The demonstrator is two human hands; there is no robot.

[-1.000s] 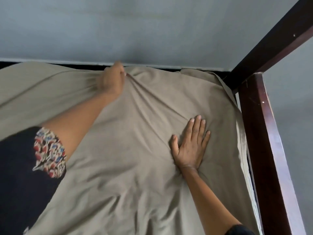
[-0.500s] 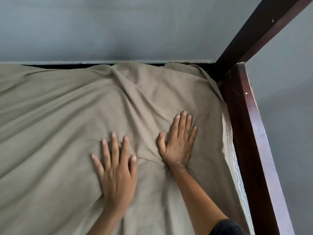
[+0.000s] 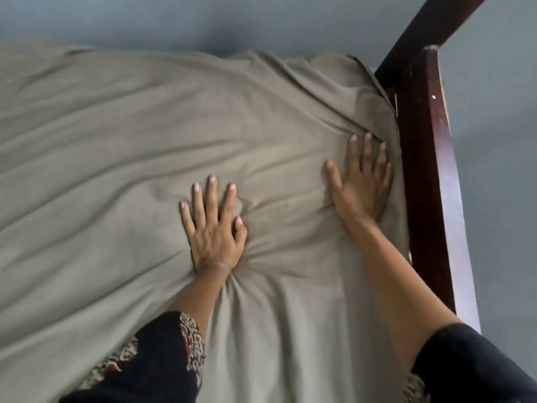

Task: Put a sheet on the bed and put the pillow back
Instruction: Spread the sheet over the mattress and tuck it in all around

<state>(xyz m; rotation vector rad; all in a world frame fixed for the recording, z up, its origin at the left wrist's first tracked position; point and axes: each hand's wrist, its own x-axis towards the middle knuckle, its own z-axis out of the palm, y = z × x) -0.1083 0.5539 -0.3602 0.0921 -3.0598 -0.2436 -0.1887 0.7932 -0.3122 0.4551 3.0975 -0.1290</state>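
A wrinkled taupe sheet (image 3: 116,158) covers the whole bed, bunched into folds near the far right corner. My left hand (image 3: 213,228) lies flat on it near the middle, fingers spread, with creases radiating from under the wrist. My right hand (image 3: 361,181) presses flat on the sheet close to the right edge, fingertips at a fold beside the bed frame. No pillow is in view.
A dark wooden bed rail (image 3: 430,199) runs along the right side and meets a slanted dark post (image 3: 418,33) at the far corner. A grey wall (image 3: 203,21) stands behind the bed and to the right.
My left hand let go of the sheet's far edge and came down flat near the middle. My right hand slid right and farther away, toward the rail.
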